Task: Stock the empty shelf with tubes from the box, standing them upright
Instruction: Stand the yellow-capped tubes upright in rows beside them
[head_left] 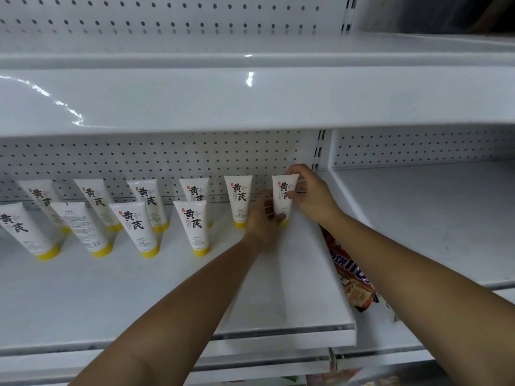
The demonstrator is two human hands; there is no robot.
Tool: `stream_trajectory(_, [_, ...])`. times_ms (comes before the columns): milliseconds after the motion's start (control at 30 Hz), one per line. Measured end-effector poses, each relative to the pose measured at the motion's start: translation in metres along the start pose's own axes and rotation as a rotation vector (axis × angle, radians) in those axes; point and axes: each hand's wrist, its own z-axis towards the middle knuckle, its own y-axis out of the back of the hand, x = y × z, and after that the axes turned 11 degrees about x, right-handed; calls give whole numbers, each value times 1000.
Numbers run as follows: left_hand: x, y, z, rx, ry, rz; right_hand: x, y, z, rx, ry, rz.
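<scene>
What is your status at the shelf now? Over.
Both hands on one tube: left hand at its base, right hand pinching its top. Tube upright on shelf, right end of back row. Nine other tubes standing; nothing blocking.

The near half of the shelf (139, 296) lies open from left to right. Farther back, the tubes (192, 224) stand in two rows across the left and middle, with narrow gaps between them. The upper shelf (250, 101) caps the headroom. At far right, the left hand (264, 218) and right hand (312, 193) grip the last tube (284, 196) beside the upright post (320, 151). The right bay (432, 218) is open. A snack packet (354, 282) seems wedged beneath the shelf's right edge.
</scene>
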Motion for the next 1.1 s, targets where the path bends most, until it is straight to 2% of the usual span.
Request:
stream_trajectory(433, [1, 4, -3, 39, 31, 31, 4, -1, 0, 8, -23, -48])
stream_trajectory(567, [0, 2, -8, 10, 40, 121, 5, 0, -4, -3, -23, -3])
stream_trajectory(733, [-3, 4, -27, 7, 148, 175, 11, 4, -11, 6, -68, 102])
stream_trajectory(967, [-13, 10, -66, 62, 202, 308, 39, 30, -37, 1, -88, -92])
stream_trajectory(1100, [-25, 15, -103, 59, 151, 423, 55, 42, -59, -59, -29, -233])
